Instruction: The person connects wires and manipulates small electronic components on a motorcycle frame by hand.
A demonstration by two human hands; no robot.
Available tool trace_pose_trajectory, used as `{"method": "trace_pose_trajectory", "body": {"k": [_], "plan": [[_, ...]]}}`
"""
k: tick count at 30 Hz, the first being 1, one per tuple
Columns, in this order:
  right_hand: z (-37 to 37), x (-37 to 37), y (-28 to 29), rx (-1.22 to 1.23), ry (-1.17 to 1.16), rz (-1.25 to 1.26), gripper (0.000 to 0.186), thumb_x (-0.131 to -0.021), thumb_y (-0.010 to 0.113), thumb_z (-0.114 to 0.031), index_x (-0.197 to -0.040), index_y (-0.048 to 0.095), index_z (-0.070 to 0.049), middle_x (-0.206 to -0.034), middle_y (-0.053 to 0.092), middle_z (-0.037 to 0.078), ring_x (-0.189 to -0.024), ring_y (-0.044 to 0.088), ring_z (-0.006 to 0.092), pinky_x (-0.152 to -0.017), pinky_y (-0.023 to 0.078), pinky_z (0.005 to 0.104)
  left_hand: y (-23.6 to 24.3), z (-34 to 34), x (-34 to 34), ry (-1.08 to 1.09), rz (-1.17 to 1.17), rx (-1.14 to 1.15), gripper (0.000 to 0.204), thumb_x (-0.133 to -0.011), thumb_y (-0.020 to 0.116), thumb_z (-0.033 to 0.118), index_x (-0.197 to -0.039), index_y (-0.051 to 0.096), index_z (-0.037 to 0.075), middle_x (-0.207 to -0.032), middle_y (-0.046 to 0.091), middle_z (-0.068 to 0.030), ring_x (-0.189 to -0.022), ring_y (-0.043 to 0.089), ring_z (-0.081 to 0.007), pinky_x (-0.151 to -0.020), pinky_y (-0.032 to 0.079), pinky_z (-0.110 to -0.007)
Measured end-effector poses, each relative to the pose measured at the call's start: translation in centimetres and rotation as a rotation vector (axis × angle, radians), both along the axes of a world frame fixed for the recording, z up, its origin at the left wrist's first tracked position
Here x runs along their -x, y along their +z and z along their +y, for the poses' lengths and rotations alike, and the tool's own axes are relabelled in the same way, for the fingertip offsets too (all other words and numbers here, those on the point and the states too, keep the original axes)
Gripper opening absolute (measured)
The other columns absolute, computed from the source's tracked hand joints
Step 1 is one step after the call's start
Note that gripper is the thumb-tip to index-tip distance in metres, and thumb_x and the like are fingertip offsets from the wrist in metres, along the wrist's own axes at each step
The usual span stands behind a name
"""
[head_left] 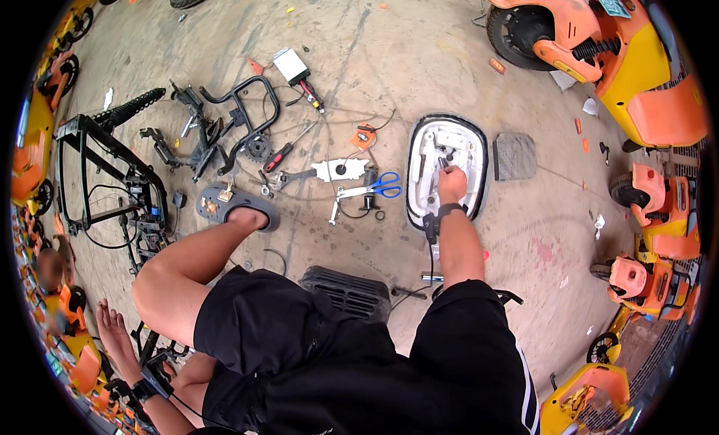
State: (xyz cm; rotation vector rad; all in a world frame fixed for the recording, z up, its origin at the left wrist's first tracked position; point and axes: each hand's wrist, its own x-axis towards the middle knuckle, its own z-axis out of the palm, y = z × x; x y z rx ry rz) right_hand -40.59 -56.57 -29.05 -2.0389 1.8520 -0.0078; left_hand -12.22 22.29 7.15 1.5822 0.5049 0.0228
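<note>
Concrete yard floor (389, 53) strewn with parts; right hand (451, 185), centre-right of frame, closed on a fitting inside the upturned white seat pan (419, 173), underside exposed for access; left hand (112, 326), lower left, open and empty

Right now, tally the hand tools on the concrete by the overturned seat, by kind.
Blue-handled scissors: 1
Red-and-black-handled screwdriver: 1
Silver metal wrench: 1
Total: 3
</note>
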Motion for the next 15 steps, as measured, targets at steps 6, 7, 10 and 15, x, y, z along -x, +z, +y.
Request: {"method": "trace_pose_trajectory", "body": {"k": [6,7,10,15], "plan": [[1.7,1.6,0.5,0.060,-0.144,-0.112,0.020,-0.079,0.069,-0.025,-0.092,0.073,-0.010,-0.089,0.073,0.014,-0.087,0.069,0.0373,-0.079,0.054,0.0482,-0.9,1.1,-0.9,-0.138,0.020,0.063,0.033,-0.104,0.048,0.020,-0.133,0.056,0.007,-0.137,0.058,-0.0021,-0.098,0.056,-0.0103,-0.092,0.046,-0.026],[2.2,2.7,0.7,0.068,-0.119,-0.175,0.021,-0.078,0.069,-0.026,-0.092,0.073,-0.011,-0.088,0.074,0.015,-0.088,0.069,0.0373,-0.079,0.054,0.0482,-1.3,-0.4,-1.0,-0.074,0.007,0.067,0.033,-0.104,0.049,0.020,-0.133,0.055,0.006,-0.133,0.060,-0.0022,-0.096,0.056,-0.0098,-0.091,0.046,-0.026],[4.9,2.6,1.9,-0.236,-0.292,-0.663,0.033,-0.082,0.068,-0.018,-0.110,0.069,-0.001,-0.083,0.073,0.011,-0.066,0.068,0.0199,-0.059,0.054,0.0330,-0.8,1.6,-1.2,-0.125,-0.006,0.131,0.030,-0.103,0.051,0.017,-0.129,0.059,0.004,-0.132,0.059,-0.0023,-0.095,0.056,-0.0101,-0.090,0.046,-0.025],[12.5,-0.7,12.3,-0.658,-0.348,-0.930,0.031,-0.090,0.062,-0.016,-0.115,0.065,0.001,-0.089,0.070,0.007,-0.061,0.054,0.0101,-0.049,0.038,0.0227,4.1,-6.8,-0.3,-0.344,-0.265,-0.572,0.025,-0.100,0.054,0.014,-0.120,0.062,0.001,-0.123,0.063,-0.0067,-0.086,0.059,-0.0112,-0.081,0.049,-0.026]]}}
